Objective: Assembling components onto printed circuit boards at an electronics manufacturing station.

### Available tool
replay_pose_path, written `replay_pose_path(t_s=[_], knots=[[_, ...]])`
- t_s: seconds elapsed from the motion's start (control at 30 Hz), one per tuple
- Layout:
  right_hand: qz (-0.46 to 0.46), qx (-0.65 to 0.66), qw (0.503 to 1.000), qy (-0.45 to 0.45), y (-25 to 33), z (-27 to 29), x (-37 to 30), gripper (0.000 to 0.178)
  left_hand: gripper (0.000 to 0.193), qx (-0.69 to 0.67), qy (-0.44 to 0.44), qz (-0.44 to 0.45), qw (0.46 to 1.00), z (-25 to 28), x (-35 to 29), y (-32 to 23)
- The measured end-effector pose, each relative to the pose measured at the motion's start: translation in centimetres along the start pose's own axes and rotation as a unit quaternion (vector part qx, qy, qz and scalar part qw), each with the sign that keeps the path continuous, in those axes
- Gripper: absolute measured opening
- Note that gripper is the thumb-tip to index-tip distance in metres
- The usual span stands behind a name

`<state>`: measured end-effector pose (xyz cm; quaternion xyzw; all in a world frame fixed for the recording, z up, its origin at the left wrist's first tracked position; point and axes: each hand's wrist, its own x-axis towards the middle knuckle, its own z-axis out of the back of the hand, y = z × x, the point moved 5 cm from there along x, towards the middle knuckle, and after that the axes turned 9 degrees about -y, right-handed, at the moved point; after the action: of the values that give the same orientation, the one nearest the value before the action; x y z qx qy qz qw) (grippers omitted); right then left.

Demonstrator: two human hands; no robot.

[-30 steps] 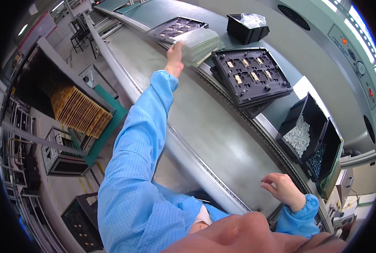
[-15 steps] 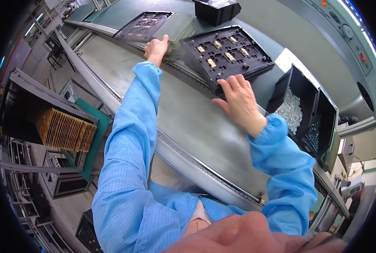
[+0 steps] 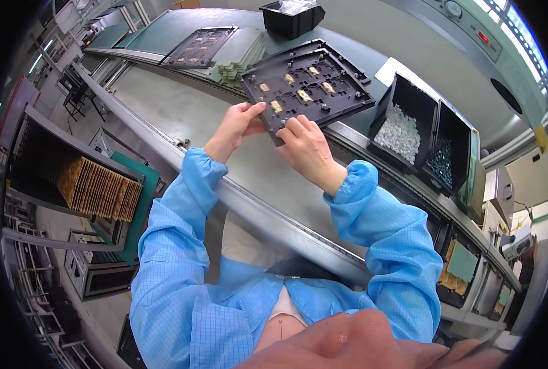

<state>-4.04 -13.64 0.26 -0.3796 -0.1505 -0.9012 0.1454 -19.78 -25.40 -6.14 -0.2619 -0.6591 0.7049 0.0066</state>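
Observation:
A black square fixture tray (image 3: 342, 102) with several small cream-and-gold pieces and metal pegs lies tilted near the belt's far edge. My left hand (image 3: 237, 128) grips its near left corner, thumb on top and the other fingers beneath. Bent close together, the fingers of my right hand (image 3: 307, 150) press on the tray's near corner; their tips are partly hidden. Behind this tray the rim of another black tray (image 3: 351, 69) shows. To the left stands an uneven stack of pale green sheets (image 3: 242, 56), beside a further black fixture tray (image 3: 185, 56) holding similar pieces.
Black bins at the right hold clear small parts (image 3: 400, 135) and dark bluish small parts (image 3: 441, 158). At the back is a black bin (image 3: 292, 24) with clear plastic in it. A metal-edged conveyor (image 3: 163, 98) runs in front of me; a rack of brown boards (image 3: 98, 189) stands left.
My left hand has come back from the green sheets to the tray's near left corner. The tray has shifted left and turned. My right hand has moved left, its fingers now closed together.

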Motion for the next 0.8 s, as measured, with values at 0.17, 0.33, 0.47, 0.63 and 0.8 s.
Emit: replay_pose_path(t_s=[0.17,0.33,0.47,0.63,0.8], knots=[[-0.073,-0.043,0.991,-0.105,-1.1,6.8,-0.9,0.057,0.027,-0.154,0.025,-0.137,0.978,2.1,-5.2,-0.4],[-0.286,0.039,0.948,-0.132,-9.3,9.5,-6.8,0.056,0.029,-0.151,0.016,-0.261,0.953,5.1,-14.1,-0.9],[-0.415,0.410,0.809,0.068,-7.8,11.1,-9.7,0.038,0.031,0.003,0.015,-0.404,0.915,5.7,-18.7,-1.3],[-0.151,0.138,0.979,-0.001,-4.4,19.0,-14.7,0.031,0.030,0.326,0.124,-0.739,0.577,-1.6,-23.5,-3.5],[-0.100,-0.098,0.990,-0.017,-1.7,22.4,-20.4,0.032,0.027,0.331,0.171,-0.790,0.487,-8.3,-17.1,-0.9]])
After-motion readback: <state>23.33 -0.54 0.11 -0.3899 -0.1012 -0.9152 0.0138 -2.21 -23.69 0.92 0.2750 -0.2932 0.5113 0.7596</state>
